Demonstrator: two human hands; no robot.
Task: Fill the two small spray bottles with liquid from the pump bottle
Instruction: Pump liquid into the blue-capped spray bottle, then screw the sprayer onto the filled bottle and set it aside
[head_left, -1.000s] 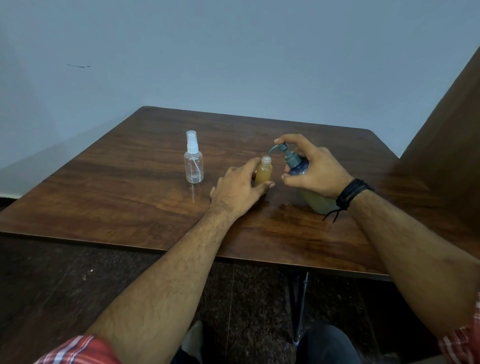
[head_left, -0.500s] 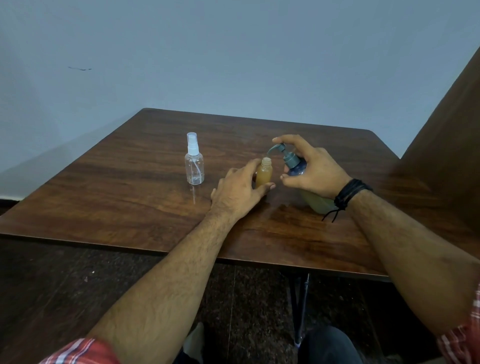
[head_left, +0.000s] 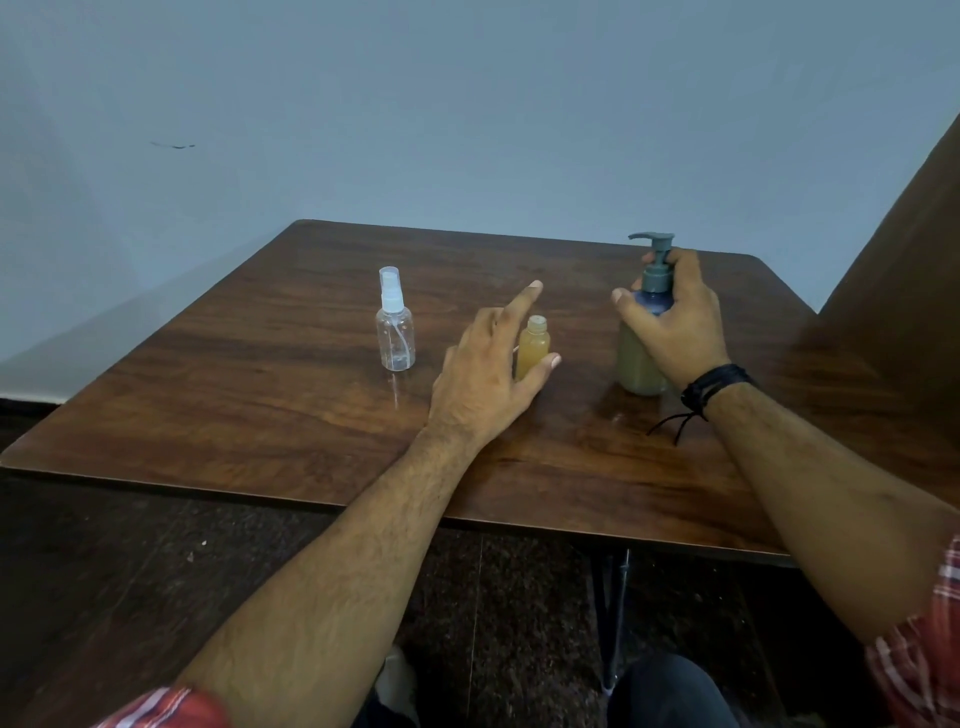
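Observation:
A small uncapped bottle (head_left: 533, 347), full of amber liquid, stands mid-table. My left hand (head_left: 485, 374) lies around it with the index finger stretched out past it and the thumb straight beside its base; the grip looks loosened. The pump bottle (head_left: 641, 358) stands upright to the right, with a grey pump head, a blue shoulder and yellowish liquid below. My right hand (head_left: 675, 322) grips it round the shoulder and neck. A clear spray bottle (head_left: 396, 332) with a white spray cap stands alone to the left and looks empty.
The brown wooden table (head_left: 260, 395) has its near edge just under my forearms. A dark wooden panel (head_left: 904, 249) rises at the right. Pale wall behind, dark floor below.
My right hand has moved the pump bottle away to the right and set it upright, its spout no longer over the small bottle. My left index finger has lifted off the amber bottle.

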